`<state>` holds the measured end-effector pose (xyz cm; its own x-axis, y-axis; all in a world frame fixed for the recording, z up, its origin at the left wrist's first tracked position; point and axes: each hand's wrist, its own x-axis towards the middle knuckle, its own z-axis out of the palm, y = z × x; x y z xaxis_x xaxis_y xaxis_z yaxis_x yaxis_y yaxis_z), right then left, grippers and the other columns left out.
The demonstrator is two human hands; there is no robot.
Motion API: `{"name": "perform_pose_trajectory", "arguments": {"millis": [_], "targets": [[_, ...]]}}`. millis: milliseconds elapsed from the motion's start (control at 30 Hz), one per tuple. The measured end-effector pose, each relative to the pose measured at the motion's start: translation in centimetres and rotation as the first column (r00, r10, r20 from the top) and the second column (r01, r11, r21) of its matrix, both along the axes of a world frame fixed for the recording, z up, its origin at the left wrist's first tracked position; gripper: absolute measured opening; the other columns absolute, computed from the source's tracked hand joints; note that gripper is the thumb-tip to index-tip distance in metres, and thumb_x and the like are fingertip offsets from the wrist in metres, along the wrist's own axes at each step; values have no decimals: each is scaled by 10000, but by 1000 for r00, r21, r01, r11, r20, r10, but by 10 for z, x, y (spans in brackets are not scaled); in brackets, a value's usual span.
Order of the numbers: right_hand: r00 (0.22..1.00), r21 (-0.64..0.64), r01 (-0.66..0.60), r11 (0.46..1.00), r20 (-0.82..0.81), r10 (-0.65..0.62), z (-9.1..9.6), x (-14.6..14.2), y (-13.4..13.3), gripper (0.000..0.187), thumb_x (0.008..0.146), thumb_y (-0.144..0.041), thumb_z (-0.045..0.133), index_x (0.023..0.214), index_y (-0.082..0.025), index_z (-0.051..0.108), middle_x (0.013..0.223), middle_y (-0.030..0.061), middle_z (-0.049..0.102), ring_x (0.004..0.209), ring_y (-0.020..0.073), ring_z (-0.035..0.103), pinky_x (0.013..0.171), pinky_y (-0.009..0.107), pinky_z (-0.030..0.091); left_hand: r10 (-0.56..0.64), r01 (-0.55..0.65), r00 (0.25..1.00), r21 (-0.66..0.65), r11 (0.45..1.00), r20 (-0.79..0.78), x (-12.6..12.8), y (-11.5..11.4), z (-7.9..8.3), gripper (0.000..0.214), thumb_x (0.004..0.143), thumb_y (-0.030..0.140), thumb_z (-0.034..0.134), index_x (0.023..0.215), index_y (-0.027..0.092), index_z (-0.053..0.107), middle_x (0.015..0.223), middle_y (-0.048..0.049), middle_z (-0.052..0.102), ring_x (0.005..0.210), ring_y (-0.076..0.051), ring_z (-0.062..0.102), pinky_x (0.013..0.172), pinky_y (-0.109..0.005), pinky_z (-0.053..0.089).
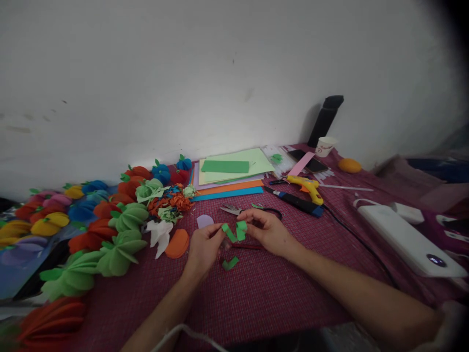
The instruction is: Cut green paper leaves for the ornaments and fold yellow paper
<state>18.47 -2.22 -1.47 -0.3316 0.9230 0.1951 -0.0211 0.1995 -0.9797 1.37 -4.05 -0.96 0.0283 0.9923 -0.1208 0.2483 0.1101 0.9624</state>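
Over the middle of the table my left hand [207,244] pinches one end of a narrow green paper strip [230,233]. Close beside it, my right hand [270,231] holds a folded green paper piece [241,231] between thumb and fingertips. Whether the two green parts are joined I cannot tell. Below them a loose green paper scrap [230,264] lies on the cloth. Scissors [234,210] lie behind my hands, their handles partly hidden by my right hand. Orange paper circles [178,243] and a lilac paper circle [204,221] rest left of my left hand.
Many colourful paper pumpkins [122,252] crowd the left side. Stacked paper sheets [234,171] lie at the back. To the right are a utility knife [298,203], a yellow glue gun [306,188] with a trailing cord, a paper cup [325,146] and a white power bank [412,239].
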Motion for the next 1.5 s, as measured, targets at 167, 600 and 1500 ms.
{"name": "perform_pose_trajectory", "arguments": {"millis": [167,600,1500], "targets": [[999,8,-37,999,17,37,-4,-2,-1,167,759,-237,563,918,-187,550,762,2,589,681,115,542,639,242,424,-90,91,996,22,996,-27,0,-2,-3,284,757,383,512,796,161,685,515,17,581,404,-78,415,390,-184,277],[964,354,-3,935,250,-91,-12,-1,-2,224,731,-90,548,892,-203,655,762,9,548,681,111,495,599,220,394,-264,265,964,-23,964,15,6,-6,-1,236,764,228,396,748,127,609,522,25,542,429,-72,410,424,-187,311],[938,-138,-24,990,340,70,27,-1,10,213,738,-364,576,749,-153,604,539,-48,525,370,40,415,355,153,318,-266,318,914,131,939,-306,8,-10,-2,287,792,290,372,619,161,560,532,29,519,502,-100,450,476,-202,264]]}}
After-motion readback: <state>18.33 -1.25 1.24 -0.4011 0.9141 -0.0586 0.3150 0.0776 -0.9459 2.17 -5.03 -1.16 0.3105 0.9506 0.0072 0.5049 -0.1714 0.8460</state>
